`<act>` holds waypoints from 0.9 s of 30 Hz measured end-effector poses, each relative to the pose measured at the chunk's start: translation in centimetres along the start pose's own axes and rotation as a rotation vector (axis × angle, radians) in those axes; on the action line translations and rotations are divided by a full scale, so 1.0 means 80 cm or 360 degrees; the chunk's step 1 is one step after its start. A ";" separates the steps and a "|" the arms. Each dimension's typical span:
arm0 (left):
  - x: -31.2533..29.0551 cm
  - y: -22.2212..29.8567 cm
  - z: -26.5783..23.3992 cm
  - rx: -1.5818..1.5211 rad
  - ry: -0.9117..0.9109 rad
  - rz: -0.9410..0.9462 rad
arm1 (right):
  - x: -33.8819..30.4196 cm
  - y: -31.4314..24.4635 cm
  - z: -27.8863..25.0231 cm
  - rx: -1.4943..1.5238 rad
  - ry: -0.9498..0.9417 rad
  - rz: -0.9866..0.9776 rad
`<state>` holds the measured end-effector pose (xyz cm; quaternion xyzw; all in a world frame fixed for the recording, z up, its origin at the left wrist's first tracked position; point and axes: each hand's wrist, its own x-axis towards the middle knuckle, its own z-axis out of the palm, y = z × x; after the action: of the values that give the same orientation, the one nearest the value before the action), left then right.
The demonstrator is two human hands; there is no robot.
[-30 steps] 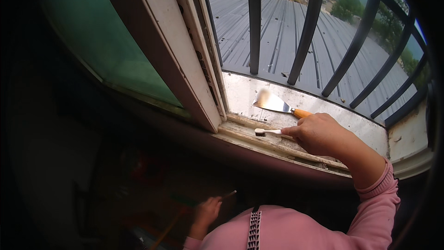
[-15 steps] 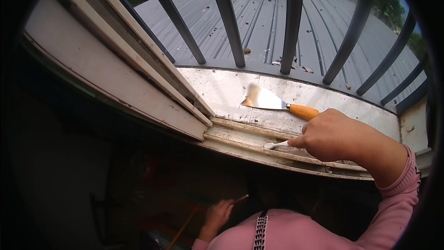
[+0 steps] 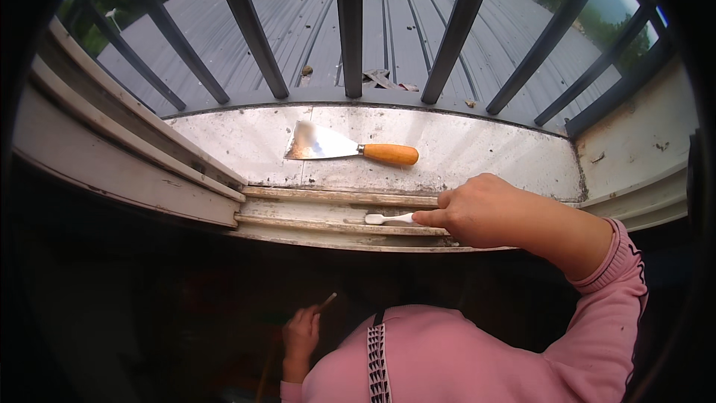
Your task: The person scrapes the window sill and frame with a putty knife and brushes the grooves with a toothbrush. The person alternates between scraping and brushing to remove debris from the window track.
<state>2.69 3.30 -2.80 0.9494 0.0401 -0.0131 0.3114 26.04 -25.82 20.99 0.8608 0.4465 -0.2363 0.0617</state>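
Note:
My right hand (image 3: 483,213) is closed around a white toothbrush (image 3: 388,219), with its forefinger stretched along the handle. The brush's head lies in the dirty groove of the window track (image 3: 328,230). Beyond the track, a scraper (image 3: 388,154) with an orange wooden handle rests on the pale sill, its metal blade stained brown and pointing left. Low in the dark area, near my body, my left hand (image 3: 302,332) grips a thin stick (image 3: 328,301) with a pale tip. The rest of that stick is hidden by the fingers and the shadow.
Dark metal bars (image 3: 350,30) stand along the sill's outer edge, with a grey ribbed roof (image 3: 395,15) beyond. White window frames (image 3: 127,172) close in the left side. Dirt specks and a tile joint mark the sill (image 3: 477,134).
The view has swung right, so the scraper appears farther left; it lies as before. My right hand has slid the toothbrush rightward along the track. My left hand still grips the stick.

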 end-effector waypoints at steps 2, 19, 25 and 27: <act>0.005 0.007 0.000 0.0007 0.0038 0.0050 | -0.033 0.007 -0.009 -0.0054 -0.0047 0.0136; 0.007 -0.017 -0.021 0.0053 0.0165 0.0222 | -0.059 -0.031 0.015 -0.0045 0.0118 0.0518; 0.021 -0.002 -0.024 -0.0033 0.0141 0.0375 | -0.011 -0.047 0.025 0.0024 0.0465 0.0254; 0.025 -0.004 -0.024 -0.0040 0.0136 0.0416 | 0.006 -0.035 0.037 0.0036 0.0528 0.0273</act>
<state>4.62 4.83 -1.57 0.9422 -0.0705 0.0686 0.3202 23.03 -24.74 18.45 0.9235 0.3729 -0.0899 -0.0026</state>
